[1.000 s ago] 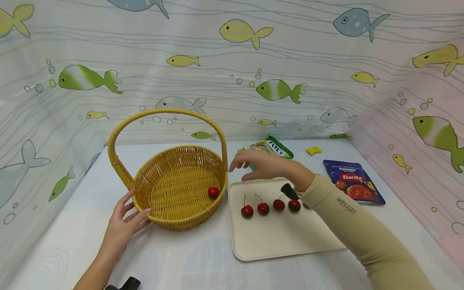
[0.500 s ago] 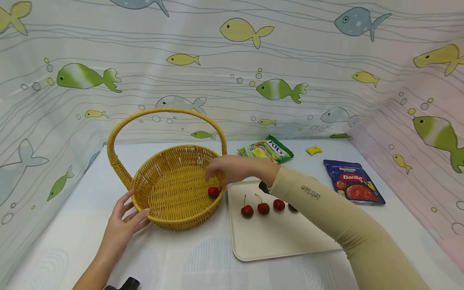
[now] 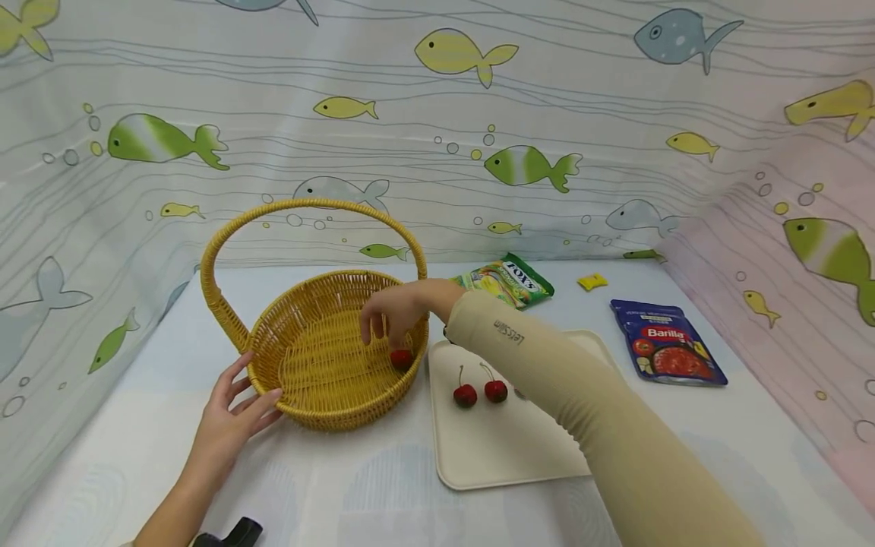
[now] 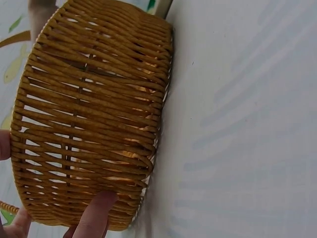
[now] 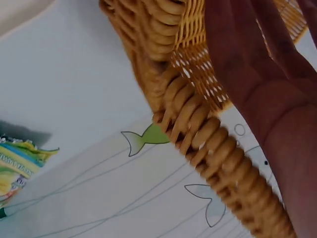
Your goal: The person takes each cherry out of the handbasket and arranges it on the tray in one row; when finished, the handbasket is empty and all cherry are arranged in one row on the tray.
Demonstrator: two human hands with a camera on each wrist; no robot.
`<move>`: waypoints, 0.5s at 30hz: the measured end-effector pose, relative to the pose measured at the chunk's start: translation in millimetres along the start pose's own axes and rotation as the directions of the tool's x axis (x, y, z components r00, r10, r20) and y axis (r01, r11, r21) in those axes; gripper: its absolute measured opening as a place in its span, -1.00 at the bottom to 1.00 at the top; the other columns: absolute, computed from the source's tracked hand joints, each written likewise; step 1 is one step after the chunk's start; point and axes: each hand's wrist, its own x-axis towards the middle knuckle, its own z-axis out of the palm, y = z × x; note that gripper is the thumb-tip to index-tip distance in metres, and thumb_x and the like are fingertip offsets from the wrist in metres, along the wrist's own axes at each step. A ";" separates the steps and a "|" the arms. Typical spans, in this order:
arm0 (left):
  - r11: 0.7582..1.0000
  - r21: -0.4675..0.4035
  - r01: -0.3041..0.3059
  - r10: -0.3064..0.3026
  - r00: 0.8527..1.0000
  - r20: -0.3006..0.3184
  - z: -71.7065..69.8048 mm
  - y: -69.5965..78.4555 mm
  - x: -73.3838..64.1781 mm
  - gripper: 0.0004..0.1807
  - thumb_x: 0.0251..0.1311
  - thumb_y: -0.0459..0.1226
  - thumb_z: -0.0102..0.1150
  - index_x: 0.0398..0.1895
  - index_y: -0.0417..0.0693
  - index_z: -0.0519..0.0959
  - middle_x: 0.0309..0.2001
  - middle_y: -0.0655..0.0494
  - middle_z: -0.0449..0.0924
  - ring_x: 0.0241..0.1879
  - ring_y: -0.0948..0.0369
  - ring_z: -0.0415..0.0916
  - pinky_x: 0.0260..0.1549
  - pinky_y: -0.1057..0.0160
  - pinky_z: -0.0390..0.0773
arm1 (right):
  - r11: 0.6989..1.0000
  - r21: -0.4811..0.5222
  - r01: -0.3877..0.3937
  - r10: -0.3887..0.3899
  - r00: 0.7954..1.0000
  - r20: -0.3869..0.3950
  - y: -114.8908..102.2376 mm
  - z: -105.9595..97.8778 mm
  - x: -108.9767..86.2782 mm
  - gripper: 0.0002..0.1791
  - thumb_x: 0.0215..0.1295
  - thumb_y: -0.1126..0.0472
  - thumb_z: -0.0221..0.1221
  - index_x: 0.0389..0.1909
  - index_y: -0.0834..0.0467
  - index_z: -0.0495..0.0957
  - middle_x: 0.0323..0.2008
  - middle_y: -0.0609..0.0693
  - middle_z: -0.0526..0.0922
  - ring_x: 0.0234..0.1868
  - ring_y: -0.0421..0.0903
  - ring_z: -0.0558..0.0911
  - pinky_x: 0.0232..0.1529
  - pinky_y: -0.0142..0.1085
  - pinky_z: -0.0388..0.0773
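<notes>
My left hand [image 3: 229, 414] grips the near left rim of the yellow wicker basket [image 3: 335, 414]. In the left wrist view a finger [image 4: 96, 215] lies against the woven outer wall. My right hand [image 3: 396, 311] reaches over the basket's right side under the handle, fingers hanging loosely down. Just below its thumb sits a red cherry [image 3: 401, 360], on the basket's inner right side. In the right wrist view the palm and fingers [image 5: 242, 54] stretch out beside the handle [image 5: 213, 144], with the fingertips out of frame.
Right of the basket lies a beige tray [image 3: 506, 456] with a stemmed cherry [image 3: 465, 395] and another cherry [image 3: 495, 390]; the right sleeve covers part of it. Behind are a green Fox's candy bag [image 3: 513, 281], a small yellow packet [image 3: 592, 282] and a blue Barilla pouch [image 3: 666, 342].
My right hand has moved left from above the tray into the basket, down beside the cherry there. The sleeve now covers more of the tray's cherries. My left hand stays on the rim.
</notes>
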 end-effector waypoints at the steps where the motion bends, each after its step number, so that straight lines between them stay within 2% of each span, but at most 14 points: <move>1: 1.000 0.001 0.000 0.000 1.000 -0.001 -0.1 0.2 -0.2 -0.09 0.23 -0.20 0.18 0.48 0.17 -0.19 0.34 -0.34 -0.16 -0.14 0.51 0.33 -0.25 0.34 0.60 | 1.000 0.011 -0.017 0.017 1.000 0.021 0.0 -1.1 4.1 -0.59 0.10 0.40 0.28 0.01 0.11 0.55 -0.01 0.02 0.48 0.01 -0.07 0.47 -0.19 -0.33 0.54; 7: 1.000 0.001 -0.005 0.005 1.000 -0.009 -0.6 1.2 -1.0 -0.10 0.23 -0.21 0.17 0.48 0.15 -0.18 0.34 -0.35 -0.14 -0.16 0.54 0.34 -0.26 0.34 0.60 | 0.987 0.102 -0.127 0.115 0.986 0.119 -2.9 -6.6 24.0 -0.61 0.07 0.43 0.30 -0.03 0.12 0.58 0.01 0.03 0.48 -0.06 -0.15 0.48 -0.15 -0.26 0.59; 11: 1.000 -0.014 -0.006 0.006 1.000 -0.005 -0.7 1.1 -0.9 -0.11 0.23 -0.21 0.17 0.48 0.15 -0.17 0.34 -0.34 -0.14 -0.15 0.54 0.35 -0.25 0.33 0.60 | 0.955 0.176 -0.239 0.200 0.956 0.212 -5.3 -10.2 33.1 -0.59 0.07 0.44 0.29 -0.02 0.12 0.58 0.02 0.04 0.50 -0.05 -0.14 0.47 -0.08 -0.19 0.56; 13: 1.000 -0.024 -0.011 0.011 1.000 0.000 -1.0 -1.8 0.4 -0.11 0.22 -0.20 0.18 0.47 0.19 -0.15 0.33 -0.33 -0.13 -0.12 0.50 0.35 -0.25 0.33 0.60 | 0.946 0.144 -0.289 0.250 0.938 0.240 -5.6 -11.0 36.1 -0.61 0.05 0.41 0.32 -0.06 0.07 0.61 -0.01 -0.01 0.53 -0.05 -0.13 0.44 -0.11 -0.20 0.55; 15: 0.999 -0.031 -0.010 0.010 1.000 0.002 -0.7 -2.1 0.7 -0.11 0.22 -0.21 0.18 0.47 0.19 -0.15 0.33 -0.32 -0.13 -0.10 0.48 0.35 -0.24 0.33 0.60 | 0.947 0.067 -0.314 0.287 0.922 0.260 -5.5 -10.9 38.3 -0.62 0.05 0.36 0.33 -0.08 -0.01 0.63 -0.04 -0.06 0.57 -0.02 -0.12 0.39 -0.16 -0.21 0.53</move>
